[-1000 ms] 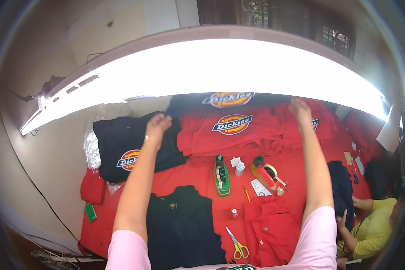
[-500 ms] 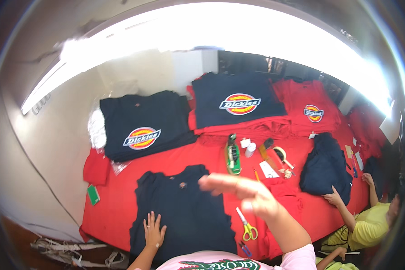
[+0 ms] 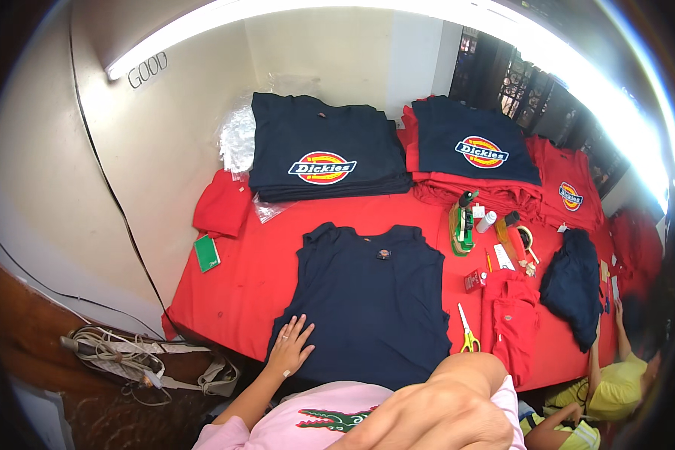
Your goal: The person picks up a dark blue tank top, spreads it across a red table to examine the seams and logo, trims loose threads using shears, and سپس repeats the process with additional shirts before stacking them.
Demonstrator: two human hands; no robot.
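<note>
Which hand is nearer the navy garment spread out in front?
Left. The left hand lies on the navy garment at its lower left; the right hand is off it, close to the camera.

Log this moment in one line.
left hand: on flat navy fabric shirt | right hand: near camera, fingers unclear | yellow-handled metal scissors: on red cloth, right of shirt
</note>
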